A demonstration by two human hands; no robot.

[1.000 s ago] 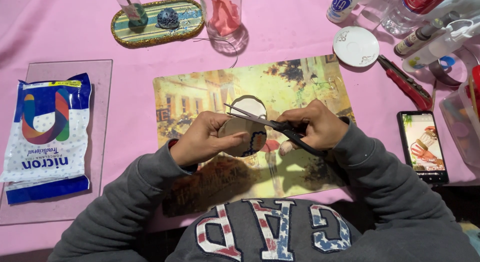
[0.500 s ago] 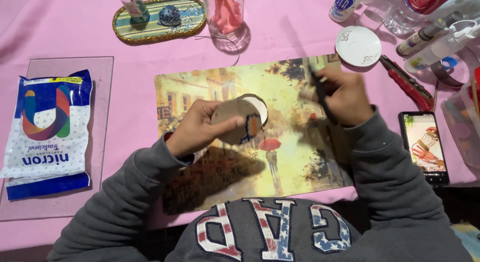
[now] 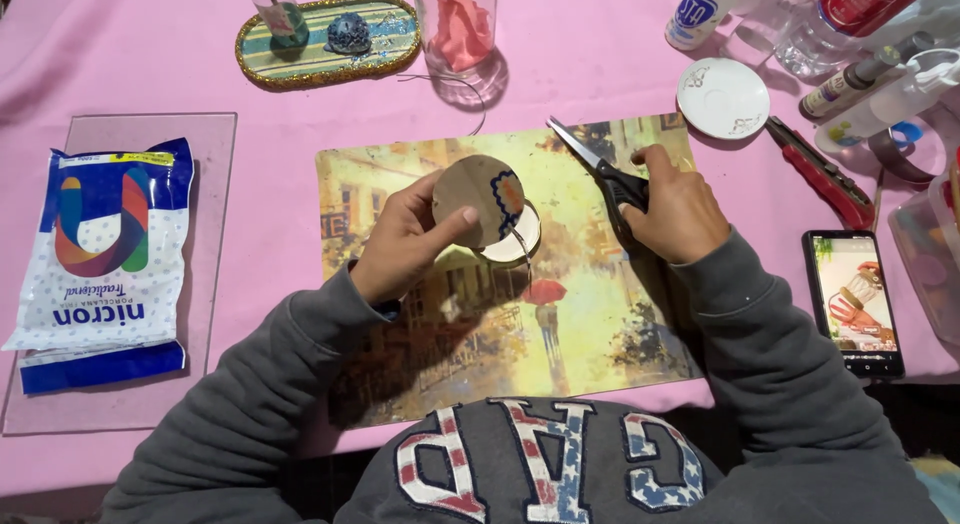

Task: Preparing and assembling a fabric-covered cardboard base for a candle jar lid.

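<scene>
- Left hand, centre of frame: thumb and fingers pinch a round brown cardboard disc with a blue-and-orange scalloped patch, held tilted just above the printed placemat with a painted street scene.
- A 2nd, paler round piece sits right under and behind the disc; whether the 2 touch cannot be told.
- Right hand, right of centre: fingers curled through the black handles of the steel scissors. Blades closed or nearly so.
- Key relation: the scissors' long axis runs from the right hand toward upper left of frame, tip pointing up and away from the disc. Disc lies to the left of the blades, apart from them; left hand is the nearer one, already on it.
- Surface: pink cloth-covered table.
- Left of frame: white-and-blue plastic packet on a clear sheet.
- Top of frame: oval glitter-rimmed tray, clear glass jar with pink contents, white round lid.
- Right of frame: red utility knife, black smartphone with lit screen, bottles crowding the corner.
</scene>
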